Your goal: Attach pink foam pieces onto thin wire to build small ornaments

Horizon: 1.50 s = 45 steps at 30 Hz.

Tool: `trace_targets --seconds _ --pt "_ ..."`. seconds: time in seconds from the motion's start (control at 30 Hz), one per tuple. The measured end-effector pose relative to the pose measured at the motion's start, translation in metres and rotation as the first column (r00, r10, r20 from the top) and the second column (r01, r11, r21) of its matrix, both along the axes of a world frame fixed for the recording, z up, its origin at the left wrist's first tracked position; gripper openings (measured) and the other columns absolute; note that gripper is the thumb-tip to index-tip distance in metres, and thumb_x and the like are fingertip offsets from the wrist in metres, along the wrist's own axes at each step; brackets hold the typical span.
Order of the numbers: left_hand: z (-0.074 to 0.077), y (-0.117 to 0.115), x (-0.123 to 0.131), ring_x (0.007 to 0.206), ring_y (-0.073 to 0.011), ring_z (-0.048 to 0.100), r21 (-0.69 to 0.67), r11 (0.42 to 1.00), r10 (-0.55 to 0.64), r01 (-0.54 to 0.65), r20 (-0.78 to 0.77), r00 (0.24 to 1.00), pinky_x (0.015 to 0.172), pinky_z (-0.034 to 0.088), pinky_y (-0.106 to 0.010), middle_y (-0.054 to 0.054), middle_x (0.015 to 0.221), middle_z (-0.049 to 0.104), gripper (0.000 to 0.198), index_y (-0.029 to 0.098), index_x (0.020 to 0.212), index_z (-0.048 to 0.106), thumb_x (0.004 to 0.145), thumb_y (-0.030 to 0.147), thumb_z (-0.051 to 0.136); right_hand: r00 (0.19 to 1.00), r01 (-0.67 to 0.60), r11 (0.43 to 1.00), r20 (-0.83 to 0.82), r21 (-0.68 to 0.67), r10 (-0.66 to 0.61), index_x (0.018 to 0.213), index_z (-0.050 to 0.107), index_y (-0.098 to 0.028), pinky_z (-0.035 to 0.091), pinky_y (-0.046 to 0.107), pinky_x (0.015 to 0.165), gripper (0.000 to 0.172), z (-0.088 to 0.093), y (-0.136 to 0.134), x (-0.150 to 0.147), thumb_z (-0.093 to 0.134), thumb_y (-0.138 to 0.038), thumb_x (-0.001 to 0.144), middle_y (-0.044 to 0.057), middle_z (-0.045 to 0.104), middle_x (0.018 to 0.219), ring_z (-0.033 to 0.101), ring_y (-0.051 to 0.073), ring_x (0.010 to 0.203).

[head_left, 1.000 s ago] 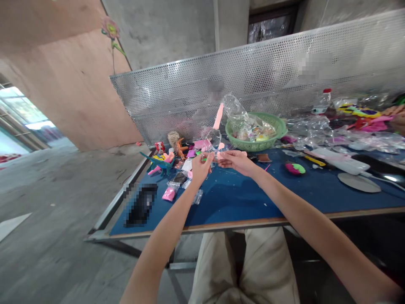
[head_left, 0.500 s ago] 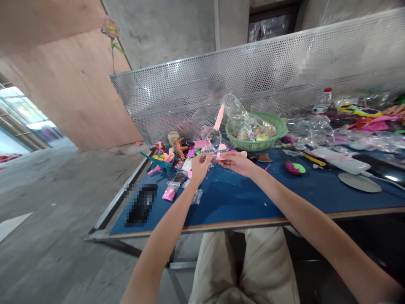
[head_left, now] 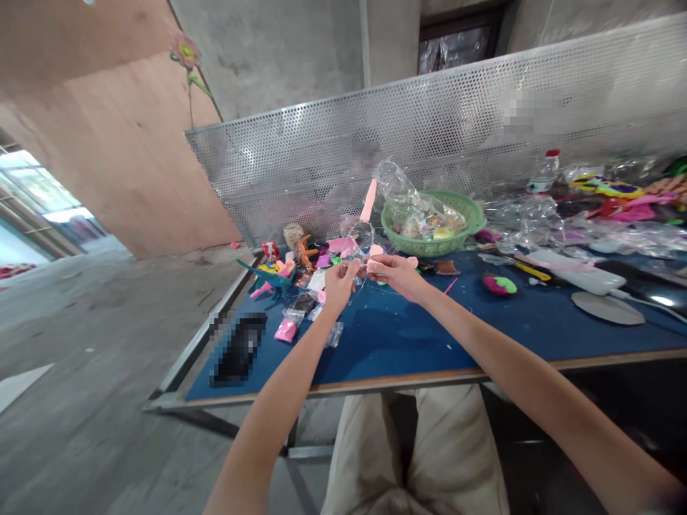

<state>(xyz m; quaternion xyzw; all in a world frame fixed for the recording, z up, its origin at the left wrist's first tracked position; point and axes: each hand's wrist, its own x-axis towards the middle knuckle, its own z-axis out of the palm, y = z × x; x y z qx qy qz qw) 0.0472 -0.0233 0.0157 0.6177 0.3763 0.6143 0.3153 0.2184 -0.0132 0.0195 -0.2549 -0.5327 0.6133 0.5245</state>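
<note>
Both hands meet above the blue table, fingertips nearly touching. My left hand (head_left: 341,277) is closed in a pinch on what looks like a thin wire, too fine to be sure. My right hand (head_left: 394,273) is closed on a small pale pink piece (head_left: 375,251), which looks like modelling clay and shows above the fingers. Just behind the hands rise a clear round plastic piece (head_left: 361,236) and a long pale pink strip (head_left: 368,201); whether they are joined to the held piece I cannot tell.
A green basket (head_left: 472,214) with plastic-wrapped items stands behind my right hand. Left lie a teal dinosaur figure (head_left: 275,279), a pink packet (head_left: 286,330) and a dark blurred-out object (head_left: 239,350). Right are a magenta-and-green lump (head_left: 499,285), a yellow cutter (head_left: 531,271) and a bottle (head_left: 544,175).
My right hand's fingers have shifted slightly around the pink piece, covering more of it. The left hand keeps its pinch. The view has moved very slightly.
</note>
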Motion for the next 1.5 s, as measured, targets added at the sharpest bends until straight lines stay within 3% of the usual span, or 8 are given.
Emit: trace_targets --seconds 0.2,0.43,0.57,0.67,0.83,1.07,1.33,1.5 --pt "0.001 -0.004 0.005 0.036 -0.0061 0.044 -0.006 1.000 -0.027 0.027 0.037 0.999 0.038 0.030 -0.024 -0.004 0.066 0.073 0.058 0.017 0.065 0.069 0.084 0.072 0.068 0.997 0.073 0.995 0.011 0.069 -0.074 0.067 0.072 -0.019 0.046 0.028 0.065 0.040 0.003 -0.005 -0.004 0.094 -0.052 0.061 -0.002 0.061 0.067 0.053 0.011 0.065" --pt "-0.004 0.006 0.006 0.037 -0.0065 0.044 -0.123 0.990 -0.041 0.074 0.253 0.967 0.036 0.029 -0.022 -0.003 0.060 0.067 0.056 0.016 0.067 0.071 0.083 0.070 0.070 0.998 0.052 0.999 -0.038 -0.018 -0.052 0.083 0.076 -0.018 0.050 0.029 0.066 0.055 -0.006 0.002 -0.006 0.092 -0.064 0.057 0.004 0.073 0.079 0.064 0.015 0.071" --pt "-0.004 0.011 0.005 0.035 -0.0051 0.040 -0.167 0.981 -0.018 0.096 0.415 0.910 0.036 0.024 -0.022 -0.002 0.060 0.065 0.054 0.017 0.066 0.067 0.083 0.069 0.070 0.975 0.183 0.957 0.083 0.227 -0.206 0.097 0.076 -0.019 0.054 0.032 0.069 0.056 -0.007 0.004 0.002 0.081 -0.069 0.073 0.006 0.077 0.084 0.065 0.017 0.071" --pt "-0.002 0.011 0.004 0.036 -0.0054 0.040 -0.158 0.982 -0.019 0.099 0.447 0.894 0.035 0.026 -0.022 -0.002 0.061 0.065 0.054 0.017 0.068 0.067 0.084 0.070 0.069 0.885 0.324 0.809 0.145 0.490 -0.443 0.112 0.074 -0.021 0.057 0.035 0.072 0.050 -0.004 0.001 0.010 0.074 -0.063 0.085 0.006 0.077 0.091 0.068 0.019 0.075" --pt "-0.005 0.006 0.007 0.045 -0.0115 0.057 -0.115 0.992 -0.007 0.044 0.305 0.952 0.045 0.046 -0.024 -0.004 0.061 0.067 0.059 0.017 0.069 0.071 0.079 0.076 0.071 0.652 0.323 0.345 0.057 0.881 -0.756 0.111 0.076 -0.028 0.057 0.047 0.096 0.024 0.001 -0.001 0.021 0.068 -0.045 0.096 0.009 0.073 0.114 0.069 0.026 0.106" --pt "-0.011 0.003 0.013 0.053 -0.0174 0.065 -0.117 0.989 -0.047 0.088 0.314 0.948 0.055 0.059 -0.032 -0.001 0.061 0.061 0.056 0.020 0.073 0.068 0.078 0.075 0.072 0.591 0.232 0.163 -0.005 0.959 -0.807 0.116 0.078 -0.033 0.057 0.043 0.088 0.022 -0.007 0.010 0.020 0.072 -0.039 0.096 0.008 0.066 0.124 0.062 0.024 0.102" --pt "-0.009 0.005 0.013 0.071 -0.0163 0.066 -0.127 0.982 -0.074 0.137 0.405 0.911 0.064 0.063 -0.030 0.000 0.072 0.053 0.046 0.022 0.070 0.055 0.084 0.061 0.074 0.472 0.110 0.326 0.239 0.939 -0.848 0.111 0.082 -0.039 0.050 0.050 0.104 0.019 -0.006 0.011 0.025 0.070 -0.041 0.097 0.006 0.063 0.134 0.055 0.029 0.120" --pt "-0.007 0.009 0.010 0.072 -0.0137 0.057 -0.113 0.990 -0.041 0.090 0.374 0.926 0.067 0.064 -0.028 0.000 0.078 0.052 0.050 0.021 0.069 0.054 0.083 0.065 0.074 0.476 0.093 0.358 0.275 0.929 -0.836 0.115 0.082 -0.038 0.048 0.052 0.106 0.022 -0.007 0.015 0.030 0.069 -0.043 0.097 0.007 0.063 0.134 0.055 0.030 0.119"
